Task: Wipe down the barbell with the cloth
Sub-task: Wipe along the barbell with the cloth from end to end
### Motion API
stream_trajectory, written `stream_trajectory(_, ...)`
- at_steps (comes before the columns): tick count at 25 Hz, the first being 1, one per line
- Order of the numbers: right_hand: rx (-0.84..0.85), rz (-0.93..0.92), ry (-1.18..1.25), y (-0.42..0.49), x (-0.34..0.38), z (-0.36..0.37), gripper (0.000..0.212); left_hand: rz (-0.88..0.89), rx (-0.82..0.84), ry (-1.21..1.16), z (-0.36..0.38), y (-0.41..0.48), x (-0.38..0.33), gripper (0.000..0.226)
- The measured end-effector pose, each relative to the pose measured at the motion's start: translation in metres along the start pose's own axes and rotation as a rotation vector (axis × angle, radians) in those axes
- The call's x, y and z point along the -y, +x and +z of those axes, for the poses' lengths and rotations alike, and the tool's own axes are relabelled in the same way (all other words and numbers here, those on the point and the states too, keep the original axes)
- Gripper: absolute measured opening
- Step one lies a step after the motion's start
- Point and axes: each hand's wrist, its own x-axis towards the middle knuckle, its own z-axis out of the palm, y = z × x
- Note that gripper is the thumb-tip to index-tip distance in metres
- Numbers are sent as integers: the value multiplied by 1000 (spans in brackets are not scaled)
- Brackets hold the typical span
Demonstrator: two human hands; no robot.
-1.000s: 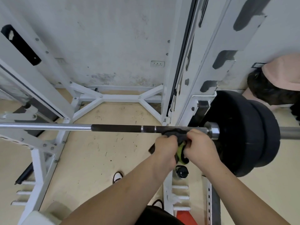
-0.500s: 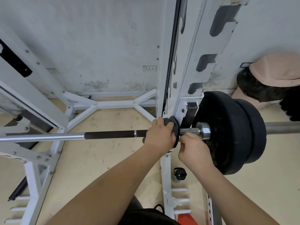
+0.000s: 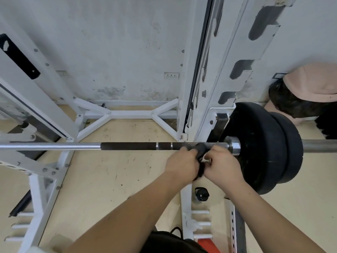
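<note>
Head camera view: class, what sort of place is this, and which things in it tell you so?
Probably a gym or weight room: a barbell loaded with black weight plates rests in a white rack with notched uprights.

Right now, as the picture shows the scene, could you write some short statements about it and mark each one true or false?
1. The left hand and right hand both grip the dark cloth draped over the long steel barbell. True.
2. The hands work at the bar's far left end. False: they are close to the black round weight plates on the right.
3. Two plates are loaded on that side. True.
4. The barbell lies on the ground. False: it rests in the white metal rack, above the beige floor.
5. A black-lidded bottle stands on the floor below the hands. True.
</note>
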Motion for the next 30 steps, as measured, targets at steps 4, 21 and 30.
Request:
stream_trajectory(4,17,-28,-25,8,41,-4,23,-374,-48,-109,-11,-45,110,21)
stream_trajectory(21,406,-323,551,74,414,90,8,-832,-742,-1133,-178,-145,378,31)
stream_trajectory(30,361,-294,586,95,641,165,8,-750,-908,-837,-308,-190,586,11)
